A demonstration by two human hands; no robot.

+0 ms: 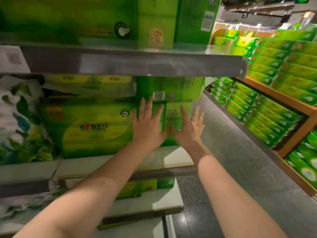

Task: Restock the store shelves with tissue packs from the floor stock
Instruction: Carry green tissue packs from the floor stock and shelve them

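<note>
- Centre of frame: left hand (148, 127) and right hand (188, 129), fingers straight and spread, press flat on a green tissue pack (173, 117) standing on the middle shelf (171, 158).
- Another green pack (169, 88) lies on top of it.
- Left of them, a large green tissue bundle (89, 129) fills the same shelf.

Green tissue packs (177, 115); grey, perhaps metal, shelf (137, 64).

Glossy plastic-wrapped tissue packs (176, 117); matt grey metal shelf edge (137, 64).
</note>
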